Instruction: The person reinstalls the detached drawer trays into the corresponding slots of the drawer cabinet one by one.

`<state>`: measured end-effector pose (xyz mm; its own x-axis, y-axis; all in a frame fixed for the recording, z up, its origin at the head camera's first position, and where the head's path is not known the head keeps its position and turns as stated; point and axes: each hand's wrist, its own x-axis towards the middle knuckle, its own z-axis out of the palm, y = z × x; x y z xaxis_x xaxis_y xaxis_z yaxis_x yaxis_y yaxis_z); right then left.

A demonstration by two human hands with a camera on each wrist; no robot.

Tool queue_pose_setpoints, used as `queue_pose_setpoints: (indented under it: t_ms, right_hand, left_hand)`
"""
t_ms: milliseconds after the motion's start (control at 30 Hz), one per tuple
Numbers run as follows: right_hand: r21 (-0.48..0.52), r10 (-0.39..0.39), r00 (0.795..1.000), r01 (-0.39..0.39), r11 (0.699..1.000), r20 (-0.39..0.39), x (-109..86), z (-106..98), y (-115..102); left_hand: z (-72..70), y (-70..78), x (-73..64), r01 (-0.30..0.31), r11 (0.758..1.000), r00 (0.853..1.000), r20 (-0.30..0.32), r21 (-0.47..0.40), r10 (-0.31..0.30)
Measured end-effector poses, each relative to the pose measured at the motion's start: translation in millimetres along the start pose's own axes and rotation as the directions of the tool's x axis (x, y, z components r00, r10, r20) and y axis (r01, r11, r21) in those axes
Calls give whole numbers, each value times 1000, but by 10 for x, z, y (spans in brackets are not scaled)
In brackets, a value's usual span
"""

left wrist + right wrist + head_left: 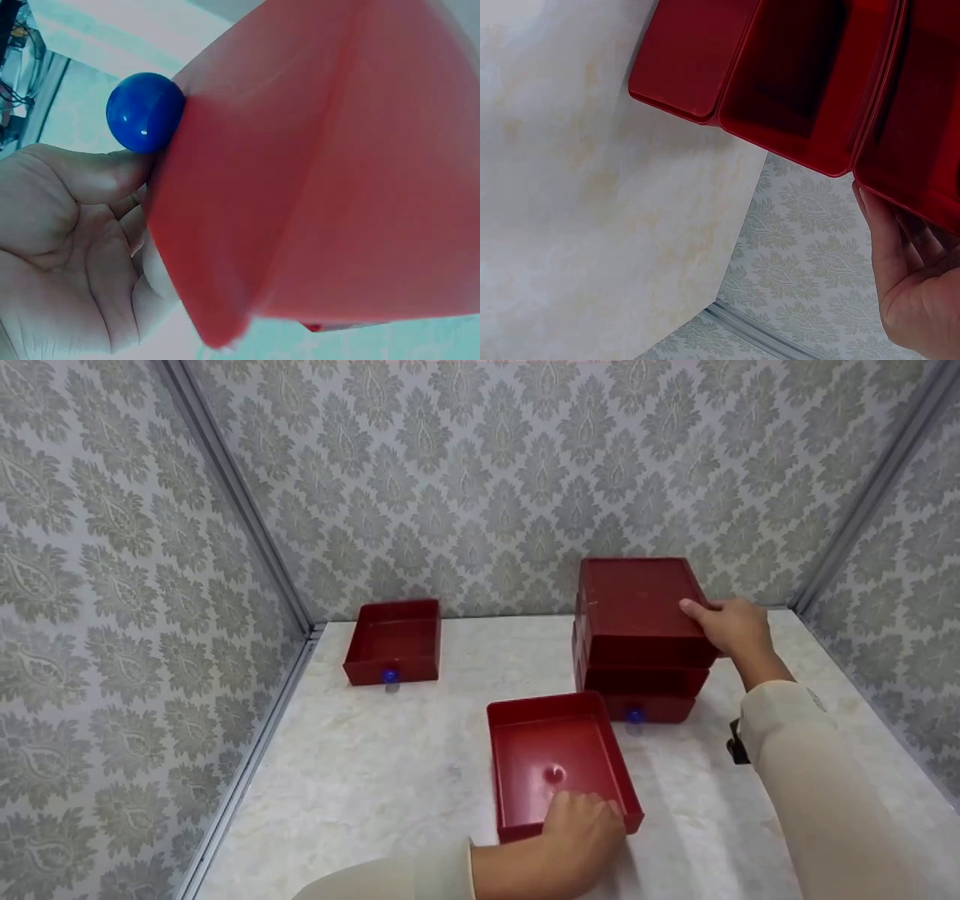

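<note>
My left hand grips the front wall of a red drawer near the front of the table. In the left wrist view the thumb lies against that wall beside a round blue knob, the fingers on the other side. My right hand holds the right side of a red stacked drawer cabinet, thumb on top. In the right wrist view its two upper compartments show as hollow openings. The lowest level has a drawer in place, with a blue knob.
Another red drawer with a blue knob stands at the back left of the pale marbled table. Patterned walls with grey metal edging enclose the table at the back and sides.
</note>
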<state>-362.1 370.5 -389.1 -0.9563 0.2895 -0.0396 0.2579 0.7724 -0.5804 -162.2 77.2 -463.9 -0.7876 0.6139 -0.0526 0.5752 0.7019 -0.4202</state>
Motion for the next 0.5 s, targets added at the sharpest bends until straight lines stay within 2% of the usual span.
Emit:
queue_pose_setpoints:
  t_ms: [167,267,367,500]
  right_hand:
    - [11,1,1000,0,1000,-14,-9,-5,-11]
    - [15,5,1000,-5,1000,-9,-10,2,-15]
    - [27,19,1000,-19,999,5,-14,3,-13]
    - [38,28,1000,-29,999,10,-19,-3,-8]
  left_hand:
    - [-24,186,8,-59,998,998,-12,12,59]
    - [-23,301,32,-107,994,994,13,19,107]
    - [-19,402,66,-175,984,983,51,8,175]
    - [-11,526,99,-244,969,969,28,-35,246]
